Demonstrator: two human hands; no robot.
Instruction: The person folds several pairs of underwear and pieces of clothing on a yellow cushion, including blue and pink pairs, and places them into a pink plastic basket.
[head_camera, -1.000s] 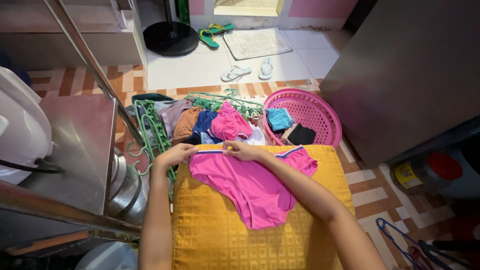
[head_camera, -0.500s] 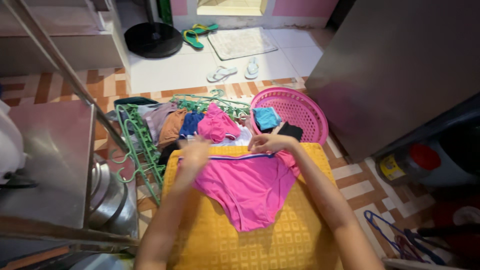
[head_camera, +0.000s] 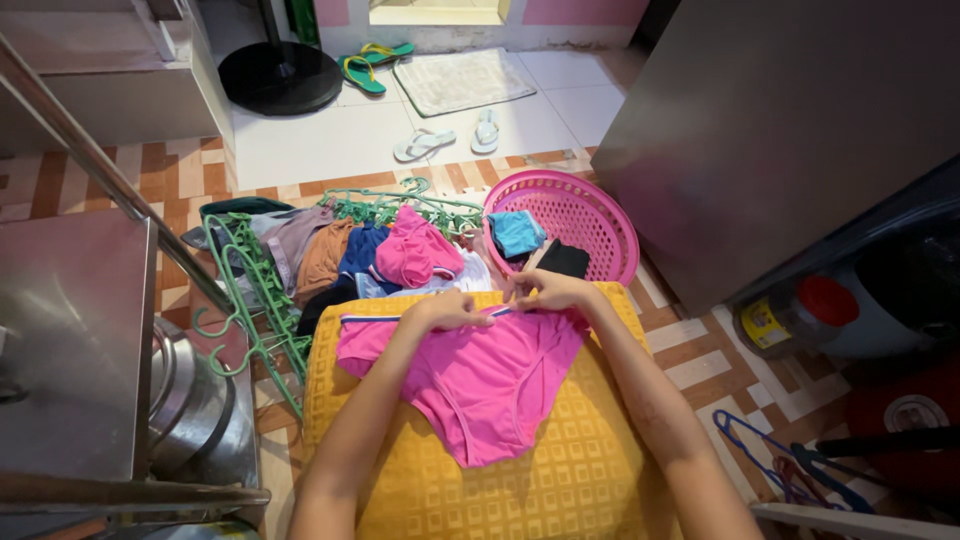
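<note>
Your left hand (head_camera: 450, 308) and right hand (head_camera: 548, 290), close together, pinched the pink underwear (head_camera: 470, 375); beyond your right hand, the pink basket (head_camera: 600, 215) held blue cloth (head_camera: 515, 233) and black cloth (head_camera: 565, 260).

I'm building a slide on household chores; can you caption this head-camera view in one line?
Both hands, left and right, pinch the waistband of pink underwear spread on a yellow cushion.

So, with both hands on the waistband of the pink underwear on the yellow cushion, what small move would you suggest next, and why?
Probably fold the right side inward. The left hand and right hand both pinch the waistband of the pink underwear, which lies spread flat on the yellow cushion, so it looks ready for a first fold.
</note>
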